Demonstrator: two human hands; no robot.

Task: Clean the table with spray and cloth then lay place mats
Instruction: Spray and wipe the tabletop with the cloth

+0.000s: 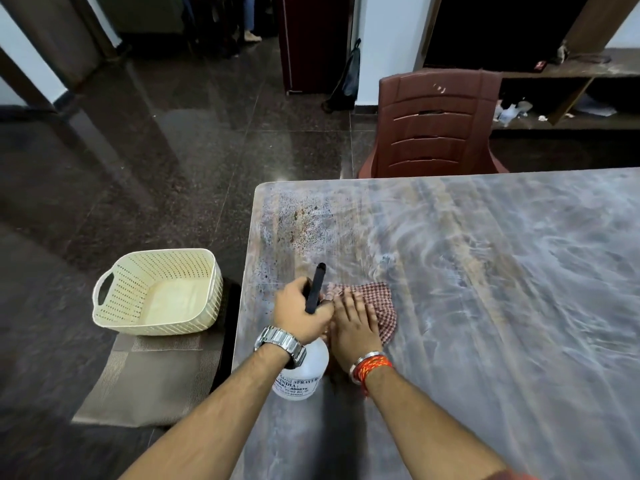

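Observation:
My left hand [300, 311] grips the black head of a white spray bottle [304, 372] that stands near the left edge of the marbled table [502, 289]. My right hand [353, 327] lies flat, fingers together, on a red-and-white checked cloth [379, 306] spread on the table beside the bottle. Fine spray droplets speckle the table's far left corner. Wet wipe streaks cover the table's right side. Tan woven place mats [149, 382] lie stacked on a seat left of the table.
A cream perforated plastic basket [157, 292], empty, sits on top of the place mats. A brown plastic chair [436, 123] stands at the table's far edge. Dark polished floor spreads to the left. A low wooden shelf [571, 74] with clutter is at the back right.

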